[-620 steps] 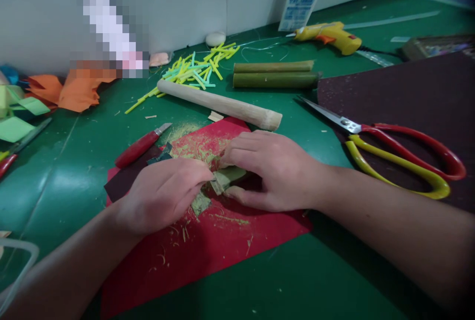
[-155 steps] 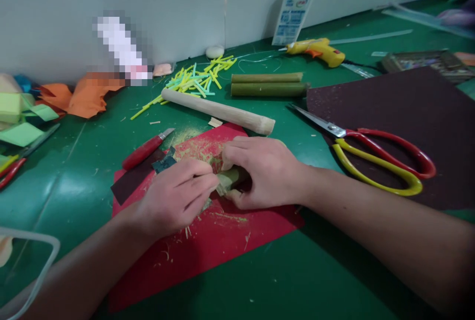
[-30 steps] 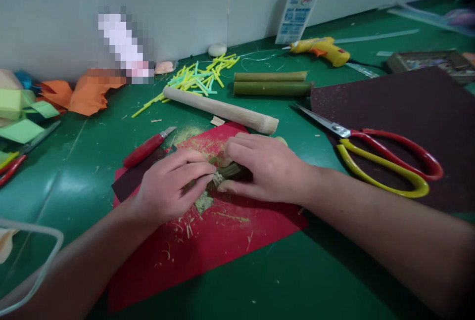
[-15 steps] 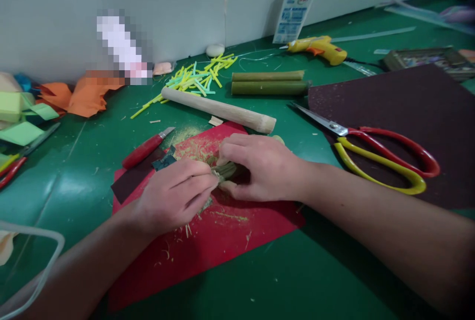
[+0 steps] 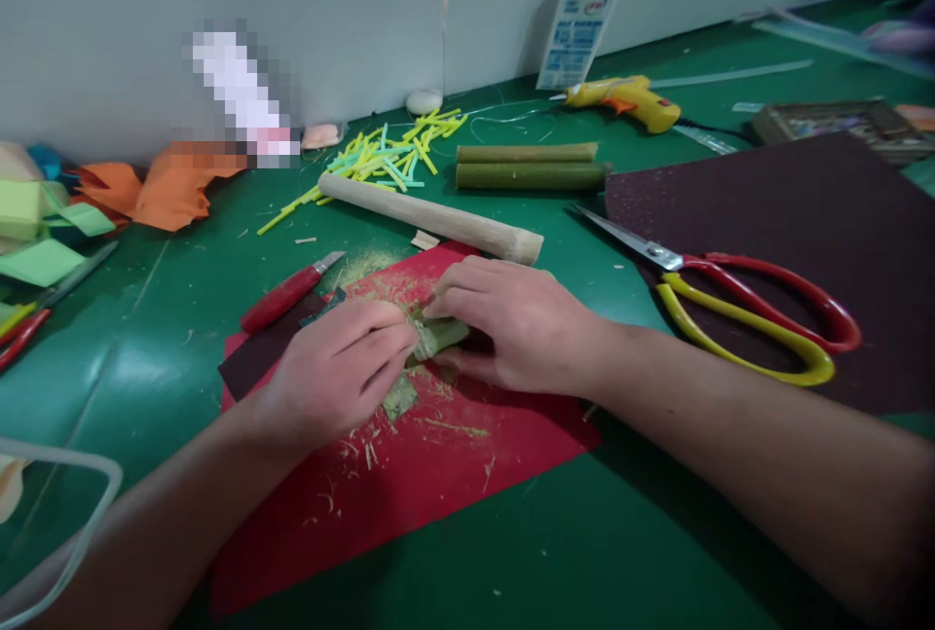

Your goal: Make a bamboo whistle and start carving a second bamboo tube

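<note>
You have dim, cool light here, with pale glare on the green table at the left and soft shadow beneath your right hand. Your view darkens toward the upper right corner, your right forearm blurs near the edge, and coarse pixels hide a patch against the wall.

A craft workspace: glue gun, scissors, red-handled knife and bamboo lengths across a green table.
</note>
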### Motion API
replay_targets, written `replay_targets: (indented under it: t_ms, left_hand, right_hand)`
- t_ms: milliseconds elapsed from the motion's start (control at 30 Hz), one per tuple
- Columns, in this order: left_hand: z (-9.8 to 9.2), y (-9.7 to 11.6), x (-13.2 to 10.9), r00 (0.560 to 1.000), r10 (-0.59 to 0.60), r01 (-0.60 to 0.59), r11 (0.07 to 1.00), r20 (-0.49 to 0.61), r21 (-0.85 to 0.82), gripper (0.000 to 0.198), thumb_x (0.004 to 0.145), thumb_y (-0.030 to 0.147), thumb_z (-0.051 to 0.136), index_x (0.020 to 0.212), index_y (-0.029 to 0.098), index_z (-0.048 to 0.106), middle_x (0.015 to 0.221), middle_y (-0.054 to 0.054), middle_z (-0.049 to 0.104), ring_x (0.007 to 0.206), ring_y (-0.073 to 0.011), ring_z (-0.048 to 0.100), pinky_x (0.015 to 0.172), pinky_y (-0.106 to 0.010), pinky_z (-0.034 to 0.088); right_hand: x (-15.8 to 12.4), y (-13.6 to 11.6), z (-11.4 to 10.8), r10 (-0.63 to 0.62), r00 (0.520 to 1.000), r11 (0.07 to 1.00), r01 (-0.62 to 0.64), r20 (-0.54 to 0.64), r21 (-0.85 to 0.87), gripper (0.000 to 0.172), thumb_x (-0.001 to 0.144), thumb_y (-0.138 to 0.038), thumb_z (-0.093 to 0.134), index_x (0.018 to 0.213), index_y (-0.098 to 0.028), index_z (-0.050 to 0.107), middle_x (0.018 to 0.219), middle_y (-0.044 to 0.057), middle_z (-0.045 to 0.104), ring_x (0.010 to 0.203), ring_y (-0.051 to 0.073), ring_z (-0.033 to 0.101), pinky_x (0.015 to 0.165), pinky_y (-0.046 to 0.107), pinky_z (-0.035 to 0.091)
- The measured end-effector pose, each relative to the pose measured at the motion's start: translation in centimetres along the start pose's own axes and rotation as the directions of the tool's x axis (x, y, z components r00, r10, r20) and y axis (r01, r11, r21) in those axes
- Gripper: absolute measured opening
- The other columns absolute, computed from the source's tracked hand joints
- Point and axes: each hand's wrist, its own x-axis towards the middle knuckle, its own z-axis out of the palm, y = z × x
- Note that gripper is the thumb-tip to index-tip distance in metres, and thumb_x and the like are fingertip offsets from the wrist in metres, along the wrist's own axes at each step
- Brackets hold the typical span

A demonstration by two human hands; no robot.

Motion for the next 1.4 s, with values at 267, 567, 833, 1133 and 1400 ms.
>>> replay_targets:
  t_ms: [267,567,833,1133,1400]
  left_hand:
    - [-0.3,0.0,-0.1,0.991,0.109,-0.111,0.994,0.081,0.017,0.014,0.091,0.01,0.053,0.097,0.009,0.065,0.088,-0.01,0.068,0.078,-0.0173,0.061,0.071,-0.028,0.05]
    - [0.0,0.0,0.0,0.992,0.102,-0.104,0.994,0.073,0.03,0.014,0.091,0.01,0.053,0.097,0.009,0.066,0.089,-0.01,0.068,0.078,-0.0167,0.062,0.07,-0.027,0.051]
    - [0.0,-0.7,0.1,1.0,-0.01,0.01,1.0,0.008,0.014,0.011,0.087,0.007,0.06,0.095,0.01,0.067,0.093,-0.009,0.068,0.086,-0.0158,0.063,0.083,-0.027,0.054]
    - [-0.2,-0.1,0.2,0.995,-0.09,0.088,0.994,-0.037,-0.065,0.011,0.085,0.005,0.063,0.093,0.011,0.068,0.092,-0.007,0.068,0.086,-0.0129,0.064,0.083,-0.023,0.054]
    - [-0.4,-0.1,0.2,0.996,-0.081,0.084,0.993,0.041,-0.087,0.011,0.089,0.01,0.058,0.094,0.012,0.067,0.09,-0.007,0.067,0.084,-0.0143,0.063,0.079,-0.026,0.054]
  right_hand:
    - [0.0,0.4,-0.2,-0.03,0.999,0.997,0.031,-0.015,0.074,0.022,0.084,-0.034,0.062,0.091,-0.014,0.069,0.083,0.008,0.067,0.08,0.02,0.059,0.073,0.032,0.043]
    - [-0.1,0.7,-0.2,-0.079,0.997,0.994,0.08,-0.008,0.079,0.024,0.087,-0.032,0.059,0.095,-0.013,0.071,0.088,0.009,0.068,0.084,0.021,0.059,0.076,0.034,0.045]
    - [-0.1,0.3,-0.2,-0.085,0.996,0.996,0.085,0.008,0.012,0.029,0.091,-0.035,0.054,0.094,-0.012,0.071,0.093,0.012,0.068,0.086,0.023,0.06,0.077,0.036,0.046]
    - [-0.3,-0.6,-0.5,-0.031,0.998,0.999,0.032,0.054,-0.003,0.023,0.093,-0.028,0.05,0.1,-0.011,0.062,0.09,0.01,0.065,0.082,0.021,0.057,0.071,0.033,0.041]
    - [-0.2,-0.2,-0.3,0.03,0.997,0.999,-0.032,0.067,0.033,0.023,0.086,-0.036,0.061,0.097,-0.016,0.06,0.09,0.007,0.065,0.082,0.02,0.057,0.067,0.03,0.037]
